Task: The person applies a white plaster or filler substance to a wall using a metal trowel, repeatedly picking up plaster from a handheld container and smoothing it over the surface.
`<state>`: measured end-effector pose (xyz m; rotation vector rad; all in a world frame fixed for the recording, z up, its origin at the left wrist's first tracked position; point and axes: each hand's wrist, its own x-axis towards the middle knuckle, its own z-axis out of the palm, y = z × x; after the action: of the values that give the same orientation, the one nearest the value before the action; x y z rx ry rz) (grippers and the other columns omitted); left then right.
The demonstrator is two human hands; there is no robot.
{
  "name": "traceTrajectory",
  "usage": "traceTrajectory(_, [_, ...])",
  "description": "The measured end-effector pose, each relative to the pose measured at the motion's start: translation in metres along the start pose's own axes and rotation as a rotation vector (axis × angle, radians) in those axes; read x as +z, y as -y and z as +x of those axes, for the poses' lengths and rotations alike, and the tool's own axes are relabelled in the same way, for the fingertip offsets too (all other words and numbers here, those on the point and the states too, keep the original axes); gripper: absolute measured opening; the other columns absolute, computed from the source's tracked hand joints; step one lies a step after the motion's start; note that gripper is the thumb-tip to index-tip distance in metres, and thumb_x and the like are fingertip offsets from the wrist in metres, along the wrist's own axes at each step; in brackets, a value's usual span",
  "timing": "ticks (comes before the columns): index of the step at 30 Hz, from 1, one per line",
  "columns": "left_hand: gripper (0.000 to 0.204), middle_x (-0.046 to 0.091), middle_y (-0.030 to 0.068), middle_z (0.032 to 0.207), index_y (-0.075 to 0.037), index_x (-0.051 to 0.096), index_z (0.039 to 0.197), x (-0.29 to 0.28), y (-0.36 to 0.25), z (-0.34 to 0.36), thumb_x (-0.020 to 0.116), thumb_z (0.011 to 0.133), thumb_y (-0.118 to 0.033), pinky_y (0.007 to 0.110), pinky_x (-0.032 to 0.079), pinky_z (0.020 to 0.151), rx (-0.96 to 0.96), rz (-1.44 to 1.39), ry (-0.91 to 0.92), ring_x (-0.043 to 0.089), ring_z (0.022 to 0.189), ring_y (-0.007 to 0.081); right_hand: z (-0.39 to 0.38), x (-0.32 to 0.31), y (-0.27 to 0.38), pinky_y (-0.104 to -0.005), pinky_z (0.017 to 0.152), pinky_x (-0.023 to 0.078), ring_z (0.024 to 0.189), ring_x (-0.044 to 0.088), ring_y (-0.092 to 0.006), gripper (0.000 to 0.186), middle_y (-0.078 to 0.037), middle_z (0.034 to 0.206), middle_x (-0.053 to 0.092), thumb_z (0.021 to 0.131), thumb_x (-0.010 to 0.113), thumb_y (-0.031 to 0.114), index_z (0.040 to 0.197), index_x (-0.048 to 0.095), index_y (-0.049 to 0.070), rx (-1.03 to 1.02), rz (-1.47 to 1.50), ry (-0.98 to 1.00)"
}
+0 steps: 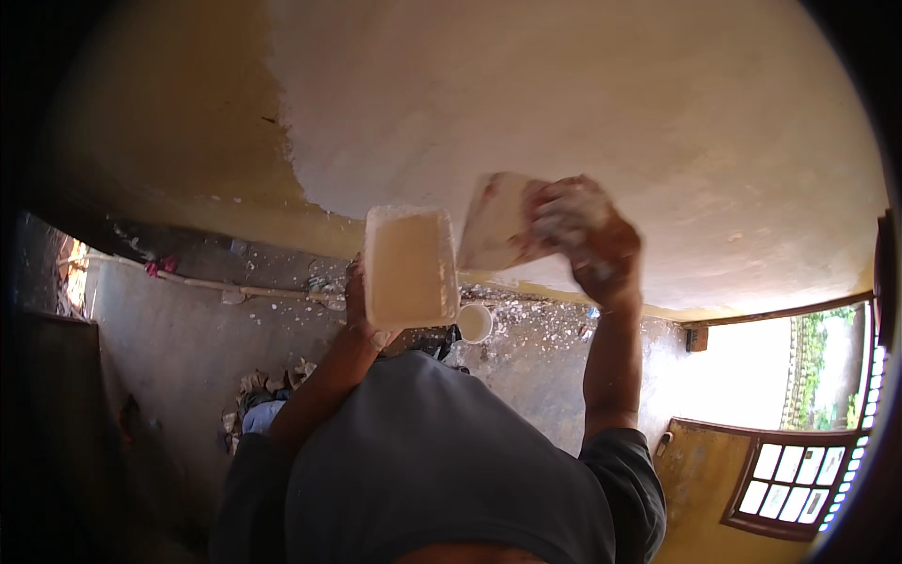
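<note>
My left hand [357, 305] is closed round the left side and lower edge of a pale rectangular plastic tub [411, 268], held up in front of my chest. Its inside looks cream-coloured; I cannot tell how much it holds. To the right of the tub, my right hand [584, 226], smeared with white, grips a flat pale scraper [503, 221] with reddish-brown marks, blurred by motion. The scraper is close to the wall [451, 103]; whether it touches cannot be told. A whitish coat covers the wall's middle and right, while the left part is yellow-brown.
On the floor below stands a round white bucket [474, 323] among white splashes. A long pole [235, 287] lies along the wall's foot. Rags and litter [268, 399] lie by my left arm. At right are a bright doorway [747, 371] and a paned window shutter [789, 484].
</note>
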<state>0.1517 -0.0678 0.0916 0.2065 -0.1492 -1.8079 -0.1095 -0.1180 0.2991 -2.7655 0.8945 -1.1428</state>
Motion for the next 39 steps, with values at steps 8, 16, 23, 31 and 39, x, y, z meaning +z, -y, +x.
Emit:
traceTrajectory(8, [0.072, 0.047, 0.0159, 0.142, -0.008, 0.035, 0.147, 0.041, 0.007, -0.006, 0.039, 0.096, -0.059, 0.054, 0.051, 0.099, -0.114, 0.035, 0.13, 0.053, 0.126, 0.0321, -0.026, 0.079, 0.022, -0.0548, 0.113, 0.036, 0.123, 0.058, -0.0211, 0.02, 0.007, 0.106, 0.073, 0.068, 0.073, 0.02, 0.088, 0.078, 0.021, -0.116, -0.021, 0.288])
traceTrajectory(16, [0.063, 0.055, 0.0165, 0.132, -0.005, 0.041, 0.143, 0.051, 0.01, -0.002, 0.048, 0.097, -0.048, 0.049, 0.053, 0.097, -0.064, 0.07, 0.093, 0.059, 0.118, 0.03, -0.04, 0.104, 0.017, -0.0573, 0.113, 0.031, 0.122, 0.059, -0.0238, 0.029, 0.004, 0.105, 0.073, 0.067, 0.075, 0.022, 0.096, 0.078, 0.02, -0.049, -0.061, 0.103])
traceTrajectory(23, [0.056, 0.058, 0.0123, 0.13, -0.006, 0.046, 0.138, 0.067, 0.0, -0.004, 0.045, 0.099, -0.046, 0.046, 0.053, 0.097, 0.217, 0.337, 0.111, 0.061, 0.115, 0.0271, -0.064, 0.097, 0.008, -0.0591, 0.111, 0.033, 0.118, 0.061, -0.0318, 0.029, -0.002, 0.107, 0.073, 0.068, 0.075, 0.019, 0.097, 0.078, 0.016, 0.035, -0.1, -0.197])
traceTrajectory(31, [0.05, 0.062, 0.0085, 0.12, -0.011, 0.053, 0.131, 0.073, -0.035, 0.013, 0.042, 0.098, -0.047, 0.044, 0.054, 0.092, 0.125, 0.112, -0.024, 0.063, 0.108, 0.0257, -0.067, 0.1, -0.003, -0.0588, 0.105, 0.038, 0.098, 0.061, -0.0264, 0.035, -0.004, 0.111, 0.061, 0.07, 0.081, 0.009, 0.104, 0.074, 0.013, -0.008, -0.496, -0.35])
traceTrajectory(39, [0.05, 0.061, 0.0092, 0.123, -0.01, 0.052, 0.133, 0.058, -0.062, 0.003, 0.043, 0.098, -0.045, 0.043, 0.054, 0.091, 0.208, 0.117, -0.005, 0.062, 0.11, 0.0265, 0.063, 0.059, 0.019, -0.0456, 0.083, 0.049, 0.096, 0.059, -0.0259, 0.033, -0.005, 0.106, 0.057, 0.079, 0.071, 0.007, 0.111, 0.066, 0.014, -0.172, -0.708, -0.353])
